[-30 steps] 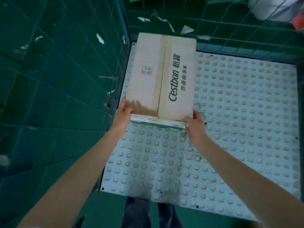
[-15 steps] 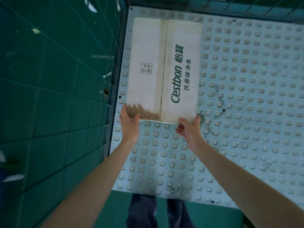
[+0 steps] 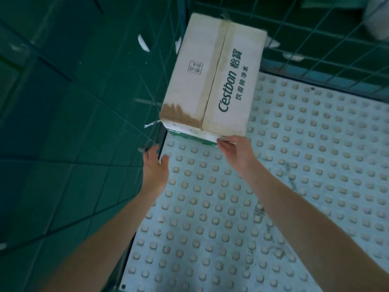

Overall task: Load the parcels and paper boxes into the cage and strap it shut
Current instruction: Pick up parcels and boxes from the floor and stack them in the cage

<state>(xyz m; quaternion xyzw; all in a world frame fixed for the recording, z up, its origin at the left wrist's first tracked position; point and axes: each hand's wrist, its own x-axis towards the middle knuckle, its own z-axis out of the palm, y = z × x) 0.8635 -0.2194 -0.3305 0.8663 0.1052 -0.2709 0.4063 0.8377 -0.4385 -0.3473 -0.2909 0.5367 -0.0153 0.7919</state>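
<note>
A white cardboard box (image 3: 212,81) printed "C'estbon", taped along its middle, lies in the far left corner of the cage on the pale studded floor (image 3: 273,186), against the green wire mesh side (image 3: 147,81). My right hand (image 3: 236,150) touches the box's near right bottom corner with its fingertips. Near the mesh, my left hand (image 3: 155,167) hovers apart from the box with relaxed fingers and holds nothing.
The green mesh back wall (image 3: 315,49) runs behind the box. White scraps of paper lie on the green tiled ground outside the cage. A white bundle (image 3: 376,20) sits beyond the mesh at the top right.
My left hand has let go of the box's near left corner and drawn back. The box now sits in the far left corner. My right hand stays at its near right corner.
</note>
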